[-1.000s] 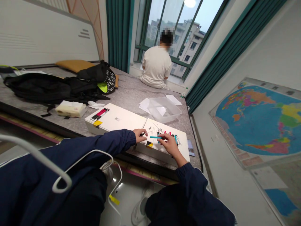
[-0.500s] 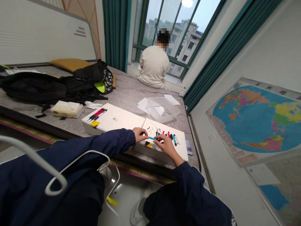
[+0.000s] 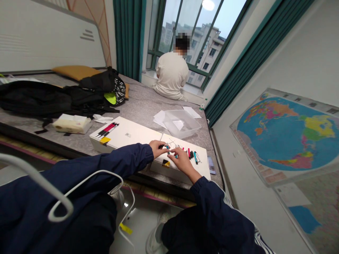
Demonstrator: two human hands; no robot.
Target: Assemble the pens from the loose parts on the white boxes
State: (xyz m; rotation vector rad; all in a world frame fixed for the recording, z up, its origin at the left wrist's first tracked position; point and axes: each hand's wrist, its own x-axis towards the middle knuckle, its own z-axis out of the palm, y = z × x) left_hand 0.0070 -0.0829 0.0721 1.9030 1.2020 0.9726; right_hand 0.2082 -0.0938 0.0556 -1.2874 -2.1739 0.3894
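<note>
My left hand and my right hand meet over the front of the right-hand white box. Between their fingertips is a teal pen barrel, held nearly upright and partly covered. Both hands are closed in a pinch around it. Just beyond the fingers, thin pen refills and small parts lie on the box top. Beside my right hand are red pen pieces, short black pieces and another teal pen barrel.
Several assembled red and black pens lie on the left white box. Behind stand a clear plastic bin and papers. A tissue pack and black backpack are left. A person sits by the window. A white cable loops nearby.
The teal barrel has turned from lying level between my hands to nearly upright. My right hand has shifted slightly left and up, closer to my left hand.
</note>
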